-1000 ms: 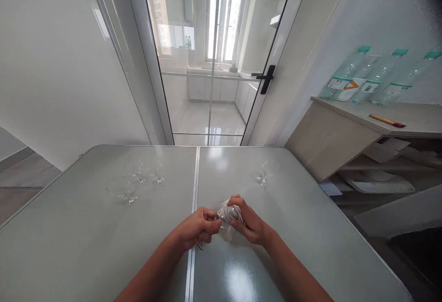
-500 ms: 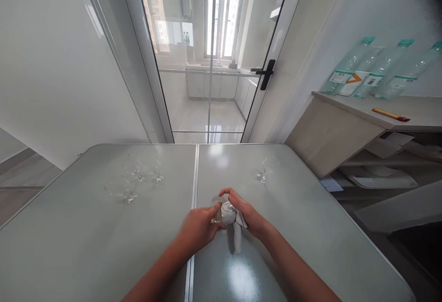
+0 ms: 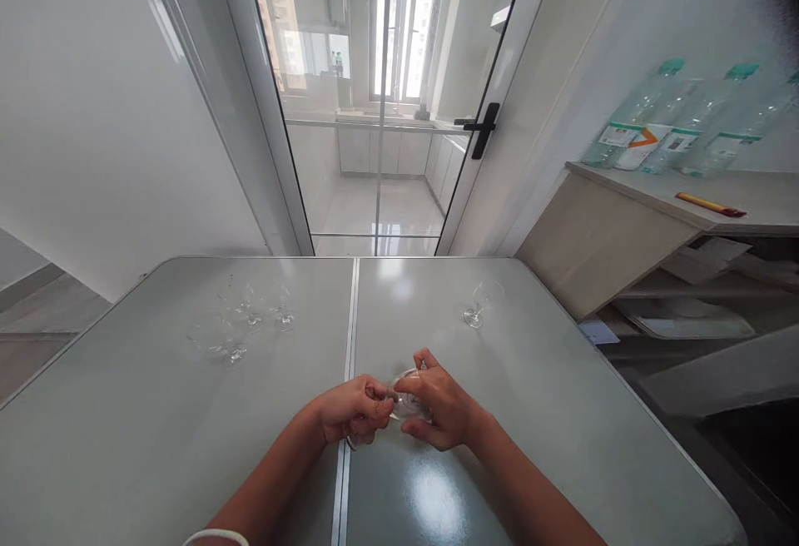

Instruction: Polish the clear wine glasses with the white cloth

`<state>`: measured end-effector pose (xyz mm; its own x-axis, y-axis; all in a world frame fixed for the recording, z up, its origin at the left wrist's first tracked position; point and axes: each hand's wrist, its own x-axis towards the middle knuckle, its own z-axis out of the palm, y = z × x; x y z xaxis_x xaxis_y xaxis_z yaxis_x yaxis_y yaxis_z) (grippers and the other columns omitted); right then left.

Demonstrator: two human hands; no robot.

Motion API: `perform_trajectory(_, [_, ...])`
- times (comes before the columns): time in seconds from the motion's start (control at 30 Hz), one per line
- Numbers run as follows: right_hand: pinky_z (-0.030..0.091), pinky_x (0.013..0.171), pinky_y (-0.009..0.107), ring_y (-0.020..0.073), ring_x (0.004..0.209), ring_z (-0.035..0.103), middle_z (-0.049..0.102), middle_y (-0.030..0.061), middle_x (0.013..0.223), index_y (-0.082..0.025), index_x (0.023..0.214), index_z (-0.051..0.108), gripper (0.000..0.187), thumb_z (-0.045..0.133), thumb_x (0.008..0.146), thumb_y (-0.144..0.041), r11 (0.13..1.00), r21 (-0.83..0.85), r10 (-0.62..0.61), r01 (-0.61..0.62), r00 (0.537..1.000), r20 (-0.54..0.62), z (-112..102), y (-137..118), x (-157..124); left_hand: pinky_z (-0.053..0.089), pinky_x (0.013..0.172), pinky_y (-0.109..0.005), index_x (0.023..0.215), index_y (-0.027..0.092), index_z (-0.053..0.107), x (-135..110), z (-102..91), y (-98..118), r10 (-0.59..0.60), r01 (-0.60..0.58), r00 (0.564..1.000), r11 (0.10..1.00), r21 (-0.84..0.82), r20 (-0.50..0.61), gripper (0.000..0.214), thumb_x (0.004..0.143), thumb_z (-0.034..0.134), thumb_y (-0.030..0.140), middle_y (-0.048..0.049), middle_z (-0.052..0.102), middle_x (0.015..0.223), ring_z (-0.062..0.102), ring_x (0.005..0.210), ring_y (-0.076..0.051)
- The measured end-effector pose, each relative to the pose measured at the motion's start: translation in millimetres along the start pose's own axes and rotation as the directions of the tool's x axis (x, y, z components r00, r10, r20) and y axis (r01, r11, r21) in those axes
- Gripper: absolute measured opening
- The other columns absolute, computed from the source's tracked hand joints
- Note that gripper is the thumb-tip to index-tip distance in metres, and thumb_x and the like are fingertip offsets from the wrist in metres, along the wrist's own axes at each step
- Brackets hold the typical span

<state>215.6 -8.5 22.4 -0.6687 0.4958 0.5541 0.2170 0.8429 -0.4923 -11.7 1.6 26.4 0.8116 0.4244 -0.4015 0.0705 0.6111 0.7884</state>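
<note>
A clear stemmed glass (image 3: 410, 404) lies tilted between my hands, low over the middle of the table. My left hand (image 3: 357, 409) is closed round its stem, and a bit of the foot shows below those fingers. Around the bowl is my right hand (image 3: 446, 403), its thumb and fingers curled on the glass and one finger raised. The pale cloth seen earlier cannot be made out; the bowl's inside is partly hidden by my fingers.
Several clear stemmed glasses (image 3: 234, 353) stand at the table's left, and another glass (image 3: 473, 317) at the right. Beyond the grey table (image 3: 187, 446) is a glass door (image 3: 349, 196). A shelf (image 3: 637, 180) at right holds plastic bottles (image 3: 680, 138) and a yellow-red stick (image 3: 710, 204).
The pale cloth, with its end hanging down, has gone from sight. My left hand has shifted left and its fingers have closed round the stem; my right hand has turned over the bowl.
</note>
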Motion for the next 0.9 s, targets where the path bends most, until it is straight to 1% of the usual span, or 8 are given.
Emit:
perform_trajectory(0.13, [0.033, 0.097, 0.049, 0.0209, 0.077, 0.061, 0.068, 0.003, 0.091, -0.027, 0.136, 0.05, 0.049, 0.061, 0.092, -0.047, 0.999, 0.032, -0.021, 0.02, 0.999, 0.037, -3.4, 0.4, 1.6, 0.016, 0.042, -0.022, 0.064, 0.02, 0.045, -1.8, -3.7, 1.6, -0.005, 0.004, 1.0, 1.0, -0.017, -0.023, 0.048, 0.073, 0.082, 0.048, 0.0114, 0.031, 0.049, 0.015, 0.041, -0.003])
perform_trajectory(0.27, [0.045, 0.09, 0.041, 0.0213, 0.084, 0.061, 0.067, 0.0052, 0.101, -0.025, 0.141, 0.047, 0.053, 0.053, 0.098, -0.055, 0.838, 0.415, 0.37, -0.354, 0.928, 0.043, -8.7, -5.2, 8.1, 0.022, 0.047, -0.022, 0.072, 0.014, 0.062, -2.7, -1.1, 9.9, 0.237, -0.159, 0.934, 0.946, 0.283, -0.268, 0.039, 0.075, 0.079, 0.049, 0.0078, 0.039, 0.055, 0.028, 0.047, -0.005])
perform_trajectory(0.37, [0.048, 0.082, 0.033, 0.0207, 0.09, 0.062, 0.066, 0.0046, 0.103, -0.027, 0.145, 0.042, 0.053, 0.047, 0.101, -0.056, 0.559, 0.639, 0.611, -0.529, 0.783, 0.114, -11.3, -10.3, 13.1, 0.034, 0.059, -0.022, 0.094, 0.015, 0.076, 0.0, 4.0, 8.9, 0.494, -0.163, 0.796, 0.731, 0.663, -0.349, 0.029, 0.078, 0.076, 0.039, 0.0041, 0.055, 0.066, 0.046, 0.06, -0.01])
perform_trajectory(0.47, [0.05, 0.08, 0.031, 0.02, 0.089, 0.063, 0.065, 0.003, 0.099, -0.029, 0.145, 0.043, 0.054, 0.048, 0.101, -0.058, 0.402, 0.722, 0.697, -0.563, 0.7, 0.157, -12.2, -11.6, 15.1, 0.04, 0.066, -0.025, 0.121, 0.023, 0.072, 6.1, 8.1, -4.5, 0.641, 0.094, 0.677, 0.413, 0.906, -0.362, 0.04, 0.082, 0.073, 0.028, 0.0008, 0.068, 0.076, 0.058, 0.068, -0.016])
perform_trajectory(0.6, [0.051, 0.07, 0.029, 0.0189, 0.077, 0.062, 0.065, 0.0027, 0.09, -0.027, 0.143, 0.049, 0.057, 0.041, 0.1, -0.064, 0.297, 0.759, 0.738, -0.579, 0.644, 0.202, -13.1, -8.8, 14.4, 0.044, 0.07, -0.029, 0.139, 0.023, 0.061, 13.1, 13.5, -20.9, 0.697, 0.283, 0.653, 0.139, 0.949, -0.297, 0.052, 0.087, 0.066, 0.02, -0.0079, 0.075, 0.089, 0.064, 0.07, -0.02])
perform_trajectory(0.7, [0.051, 0.067, 0.029, 0.0183, 0.071, 0.06, 0.066, 0.0032, 0.087, -0.025, 0.139, 0.054, 0.058, 0.041, 0.099, -0.066, 0.328, 0.751, 0.729, -0.573, 0.659, 0.185, -16.6, -8.1, 13.7, 0.043, 0.068, -0.027, 0.125, 0.022, 0.069, 12.8, 21.1, -16.4, 0.656, 0.122, 0.679, 0.343, 0.931, -0.33, 0.041, 0.084, 0.069, 0.024, -0.003, 0.071, 0.082, 0.061, 0.069, -0.018])
perform_trajectory(0.8, [0.049, 0.064, 0.03, 0.018, 0.066, 0.058, 0.065, 0.002, 0.08, -0.025, 0.135, 0.056, 0.056, 0.043, 0.099, -0.066, 0.411, 0.714, 0.706, -0.567, 0.693, 0.144, -21.3, -8.7, 13.0, 0.039, 0.064, -0.024, 0.093, 0.017, 0.073, 9.6, 28.1, -4.0, 0.504, -0.166, 0.804, 0.699, 0.696, -0.315, 0.018, 0.08, 0.072, 0.03, 0.0018, 0.06, 0.07, 0.052, 0.065, -0.014])
perform_trajectory(0.9, [0.044, 0.062, 0.028, 0.0166, 0.062, 0.053, 0.058, -0.0009, 0.072, -0.023, 0.13, 0.057, 0.052, 0.042, 0.1, -0.063, 0.505, 0.653, 0.653, -0.564, 0.745, 0.139, -21.6, -8.4, 11.2, 0.027, 0.052, -0.023, 0.076, 0.014, 0.065, 7.2, 27.5, 2.2, 0.32, -0.205, 0.909, 0.902, 0.381, -0.268, 0.028, 0.077, 0.076, 0.04, 0.0045, 0.046, 0.063, 0.036, 0.055, -0.008])
